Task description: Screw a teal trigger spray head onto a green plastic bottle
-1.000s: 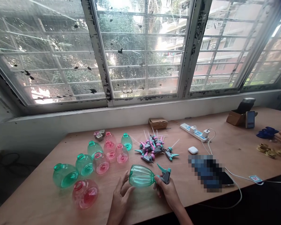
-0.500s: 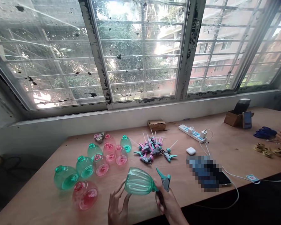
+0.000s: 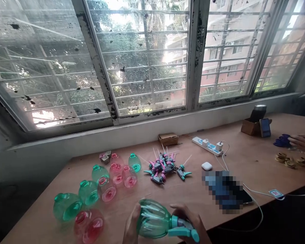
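A green see-through bottle (image 3: 152, 220) with a teal and grey trigger sprayer head (image 3: 183, 230) lies on its side between my hands at the table's front edge. My left hand (image 3: 130, 227) cups the bottle's round base. Over the neck, my right hand (image 3: 190, 220) is wrapped round the sprayer head. Several loose green and pink bottles (image 3: 99, 189) lie to the left. Beyond the hands sits a pile of trigger sprayer heads (image 3: 165, 166).
On the wooden table (image 3: 244, 159): a small cardboard box (image 3: 168, 139), power strip (image 3: 207, 145) with charger and cable, white earbud case (image 3: 206, 166), blurred dark object (image 3: 225, 189). Another person's hand (image 3: 301, 142) works at the far right by blue and tan pieces. Windows behind.
The bottle has come nearer and lower, and the sprayer head has turned so its trigger points down and right. My right hand now covers the neck. The view has shifted slightly.
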Tool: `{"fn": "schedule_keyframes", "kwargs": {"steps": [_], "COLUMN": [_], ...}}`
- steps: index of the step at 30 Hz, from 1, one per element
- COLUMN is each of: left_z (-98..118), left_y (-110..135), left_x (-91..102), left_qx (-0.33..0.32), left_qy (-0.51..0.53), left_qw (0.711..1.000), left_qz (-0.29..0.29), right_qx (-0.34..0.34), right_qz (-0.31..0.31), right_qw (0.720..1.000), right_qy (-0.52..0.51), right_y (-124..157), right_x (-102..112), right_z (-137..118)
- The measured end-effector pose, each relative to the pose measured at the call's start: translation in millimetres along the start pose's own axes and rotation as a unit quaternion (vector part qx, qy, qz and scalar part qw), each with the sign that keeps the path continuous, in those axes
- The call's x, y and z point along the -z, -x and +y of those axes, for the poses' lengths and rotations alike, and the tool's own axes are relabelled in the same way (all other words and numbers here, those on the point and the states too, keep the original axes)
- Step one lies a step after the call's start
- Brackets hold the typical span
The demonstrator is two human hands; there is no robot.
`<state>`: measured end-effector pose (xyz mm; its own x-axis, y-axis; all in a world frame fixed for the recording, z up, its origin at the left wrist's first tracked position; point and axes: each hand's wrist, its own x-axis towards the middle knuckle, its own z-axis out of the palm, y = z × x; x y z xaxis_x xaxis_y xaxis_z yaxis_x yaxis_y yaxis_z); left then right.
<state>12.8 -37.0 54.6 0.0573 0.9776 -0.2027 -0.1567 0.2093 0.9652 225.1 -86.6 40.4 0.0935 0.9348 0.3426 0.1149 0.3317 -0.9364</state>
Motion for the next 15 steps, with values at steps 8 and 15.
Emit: {"fn": "schedule_keyframes", "kwargs": {"steps": [8,15], "left_z": [6,4], "left_y": [-6,-16], "left_x": [-31.7,-46.2], "left_qx": [-0.177,-0.287], "left_qy": [-0.139,-0.156], "left_qw": [0.974,0.945], "left_qz": [0.028,-0.014], "right_qx": [-0.221,-0.258], "right_qz": [0.168,0.161], "right_qw": [0.93,0.908], "right_qy": [-0.241,-0.289], "right_y": [-19,-38], "right_x": [-22,-2], "right_z": [36,40]}}
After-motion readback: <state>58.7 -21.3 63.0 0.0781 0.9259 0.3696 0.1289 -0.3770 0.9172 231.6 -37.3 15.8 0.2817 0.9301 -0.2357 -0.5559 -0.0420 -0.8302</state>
